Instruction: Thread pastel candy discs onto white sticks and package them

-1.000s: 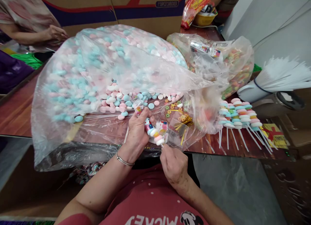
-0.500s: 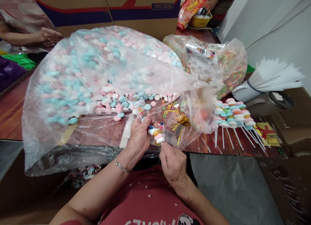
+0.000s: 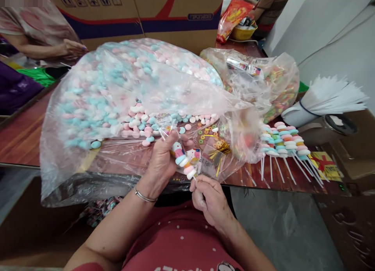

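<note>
My left hand [image 3: 162, 157] is closed around a small clear printed bag [image 3: 177, 148], its thumb pressed on the film. A candy skewer [image 3: 186, 166] of pastel discs runs into this bag, with the lower discs still showing outside it. My right hand [image 3: 211, 197] pinches the skewer's white stick [image 3: 195, 179] just below the lowest disc. Beneath my hands on the table lie another printed clear bag [image 3: 193, 154] and gold twist ties [image 3: 220, 145]. Ring-shaped candies [image 3: 206, 134] are scattered behind them.
A big plastic bag of pastel candies [image 3: 88, 99] spreads over the table, some loose at its mouth. Finished-looking skewers [image 3: 285, 140] stand at right, near a mug of white sticks [image 3: 301, 111]. A large carton [image 3: 175, 25] stands behind. A co-worker's hands [image 3: 73, 48] are at far left.
The view has shifted slightly. The bag's printed part now shows over the skewer's upper discs. My right hand still pinches the stick, with its fingers a little less tucked in.
</note>
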The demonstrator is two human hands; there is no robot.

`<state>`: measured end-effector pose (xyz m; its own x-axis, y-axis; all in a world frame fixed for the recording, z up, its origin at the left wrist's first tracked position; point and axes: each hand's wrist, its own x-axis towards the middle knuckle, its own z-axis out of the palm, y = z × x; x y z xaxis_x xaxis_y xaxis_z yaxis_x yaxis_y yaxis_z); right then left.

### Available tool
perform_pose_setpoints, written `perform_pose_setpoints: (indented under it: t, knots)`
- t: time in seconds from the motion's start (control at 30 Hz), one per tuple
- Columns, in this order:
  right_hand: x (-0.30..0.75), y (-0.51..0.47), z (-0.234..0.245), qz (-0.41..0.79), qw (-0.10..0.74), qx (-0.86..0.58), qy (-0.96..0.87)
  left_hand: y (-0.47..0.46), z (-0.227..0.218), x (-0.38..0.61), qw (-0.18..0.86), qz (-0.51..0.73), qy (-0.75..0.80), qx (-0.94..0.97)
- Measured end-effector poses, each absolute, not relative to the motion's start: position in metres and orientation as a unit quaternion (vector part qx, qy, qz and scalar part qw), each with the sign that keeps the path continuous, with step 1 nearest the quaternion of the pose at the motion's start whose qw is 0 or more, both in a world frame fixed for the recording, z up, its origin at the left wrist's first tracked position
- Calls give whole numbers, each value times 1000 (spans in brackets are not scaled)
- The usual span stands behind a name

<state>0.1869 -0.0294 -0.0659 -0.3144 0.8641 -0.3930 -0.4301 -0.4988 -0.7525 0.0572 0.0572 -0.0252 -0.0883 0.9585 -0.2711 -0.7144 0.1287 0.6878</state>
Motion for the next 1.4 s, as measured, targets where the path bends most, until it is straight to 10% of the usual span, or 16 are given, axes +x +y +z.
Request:
perform_pose_setpoints:
  t: [0.17, 0.4, 0.53, 0.67, 0.93, 1.4]
  knots:
    - [190, -32, -75, 650, 450, -477, -384, 56, -28, 61, 677, 614, 376, 150]
    - [199, -31, -87, 44, 418, -530, -737, 51, -33, 62, 659, 630, 389, 134]
    - [195, -29, -90, -98, 374, -518, -763, 47, -37, 67, 647, 645, 382, 141]
    - [191, -31, -84, 41, 402, -545, -734, 42, -41, 75, 631, 657, 387, 144]
    - [178, -25, -62, 709, 471, -442, -283, 31, -45, 82, 671, 629, 370, 131]
    - [186, -34, -83, 675, 465, -448, -357, 74, -39, 41, 674, 628, 369, 124]
